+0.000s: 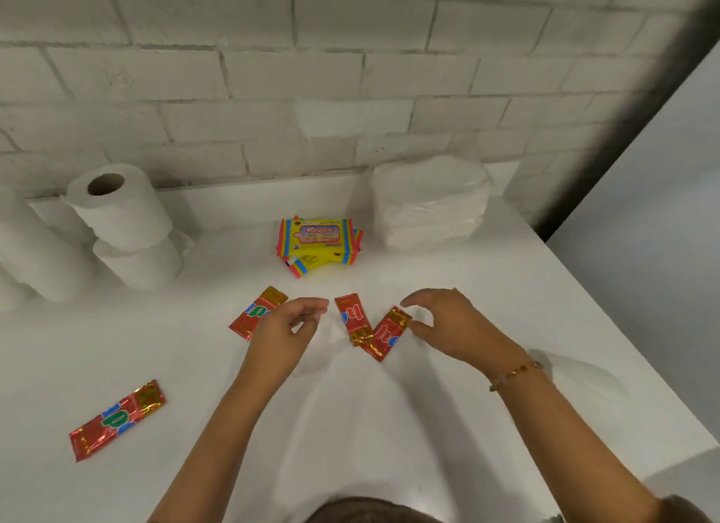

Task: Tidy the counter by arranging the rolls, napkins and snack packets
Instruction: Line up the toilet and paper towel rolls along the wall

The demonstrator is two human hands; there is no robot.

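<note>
Bare forearms, no sleeves — a beaded bracelet (515,375) circles the right wrist.

The red packets (117,420) are showing shiny, crinkled foil with gold ends. The yellow packs (317,236) are looking like glossy printed plastic. The rolls (119,206) are showing soft matt white paper around a brown cardboard core. The napkins (428,201) are sitting in clear, faintly gleaming film. The surface (506,308) is looking smooth and white, the wall (272,74) rough painted block.
</note>
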